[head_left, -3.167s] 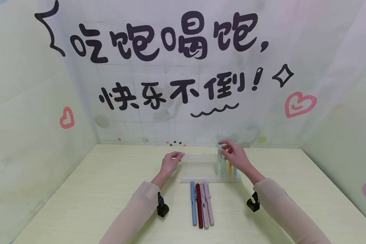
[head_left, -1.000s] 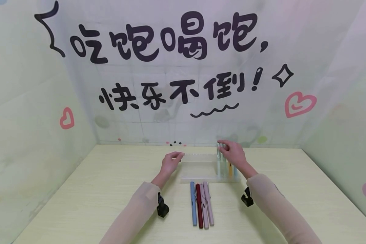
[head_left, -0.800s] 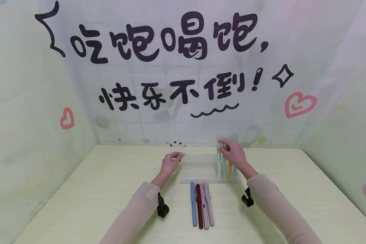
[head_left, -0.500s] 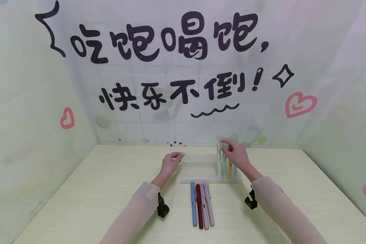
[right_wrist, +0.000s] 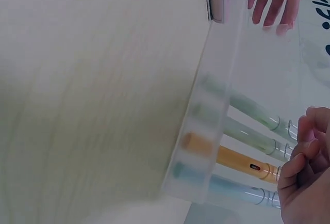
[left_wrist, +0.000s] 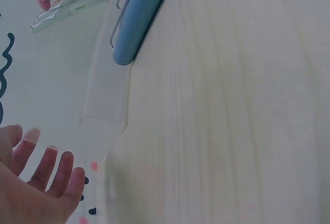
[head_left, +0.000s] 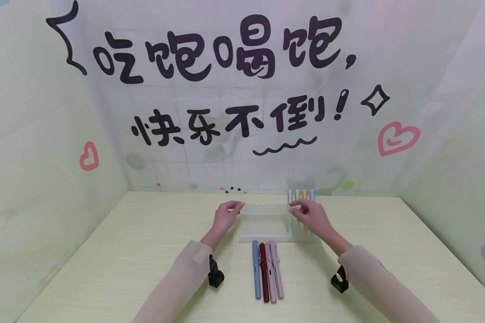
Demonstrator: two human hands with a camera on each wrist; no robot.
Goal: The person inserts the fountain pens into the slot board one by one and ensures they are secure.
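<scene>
A clear pen rack [head_left: 262,238] stands toward the back of the table. In its right part stand several pens with clear caps: two pale green pens [right_wrist: 250,133], an orange pen [right_wrist: 237,162] and a light blue pen [right_wrist: 232,188]. My left hand [head_left: 225,217] pinches the rack's upper left corner between thumb and index finger; its other fingers are spread in the left wrist view. My right hand [head_left: 315,220] hovers in front of the upright pens, fingers loosely bent, thumb and index apart, with nothing seen between them. It partly covers the pens in the head view.
Before the rack lie a blue pen [head_left: 256,269], a dark red pen [head_left: 264,273] and two light purple pens [head_left: 271,271], side by side. Behind the table rises a printed backdrop [head_left: 210,175]. Wrist cameras [head_left: 215,273] sit under both sleeves.
My right hand has left the top of the leftmost green pen and lowered in front of the row, baring all the caps. The left hand stays at the rack's corner.
</scene>
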